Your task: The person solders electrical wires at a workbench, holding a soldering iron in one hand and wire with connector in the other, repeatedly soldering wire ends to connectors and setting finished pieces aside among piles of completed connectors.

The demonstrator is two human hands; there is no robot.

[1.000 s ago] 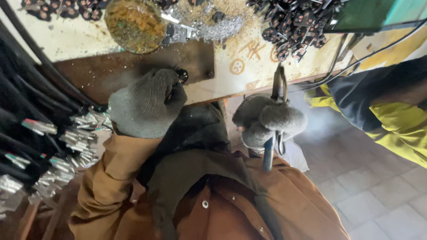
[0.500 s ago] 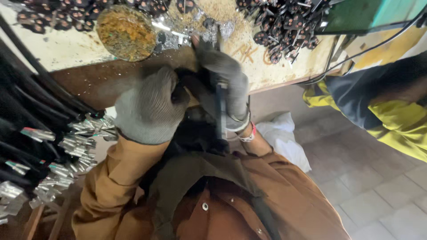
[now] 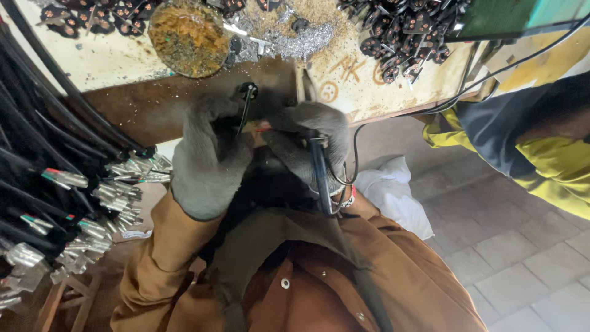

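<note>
A small black connector point(image 3: 247, 92) is grasped by the gloved left hand point(image 3: 209, 154) just in front of the dark metal plate point(image 3: 153, 107). A hand tool with dark handles point(image 3: 319, 175) is clenched in the gloved right hand point(image 3: 310, 144), touching the left hand, near the plate. Black cables with metal lugs point(image 3: 74, 184) are seen left of the plate.

Left glove point(image 3: 206, 163) and right glove point(image 3: 310, 141): grey knit. Jacket point(image 3: 344, 276): rust brown, pale snap buttons. Cables point(image 3: 43, 117) at nine o'clock: black, silver lugs, red and green bands. Benchtop point(image 3: 98, 58) at twelve: cream, rust-stained, orange scrawl. Co-worker's sleeve point(image 3: 547, 166) at three: yellow and navy. Floor tiles point(image 3: 510, 246): grey.
</note>
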